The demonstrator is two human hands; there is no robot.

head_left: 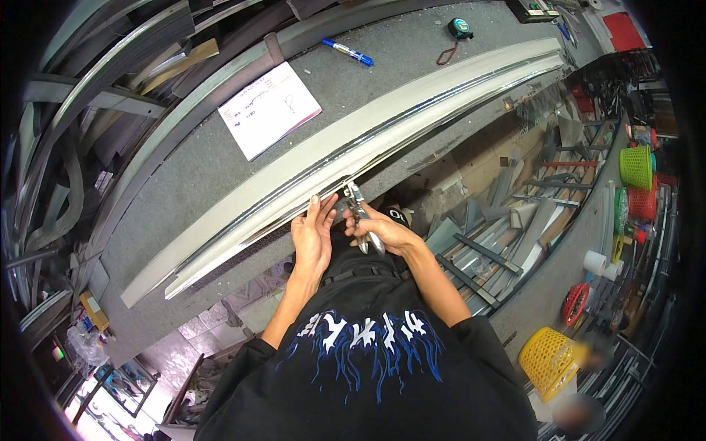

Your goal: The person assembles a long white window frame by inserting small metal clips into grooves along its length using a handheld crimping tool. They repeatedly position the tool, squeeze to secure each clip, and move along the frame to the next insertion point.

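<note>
Long white metal profiles point(397, 117) with a shiny strip between them lie slantwise along the edge of a grey workbench point(176, 198). My left hand point(315, 231) is at the near edge of the front profile, its fingers partly curled against that edge. Just beside it, my right hand point(382, 229) is wrapped around a silver plier-like hand tool point(356, 202). The tool's head points up against the profile's near edge, and its two handles stick out below my fingers. Whether its jaws are closed on the profile is too small to tell.
A printed sheet with handwriting point(271, 110), a blue marker point(348, 52) and a tape measure point(460, 29) lie farther back on the bench. Metal strips point(110, 66) crowd the far left. At right are a rack of offcuts point(507, 228) and a yellow plastic basket point(548, 360).
</note>
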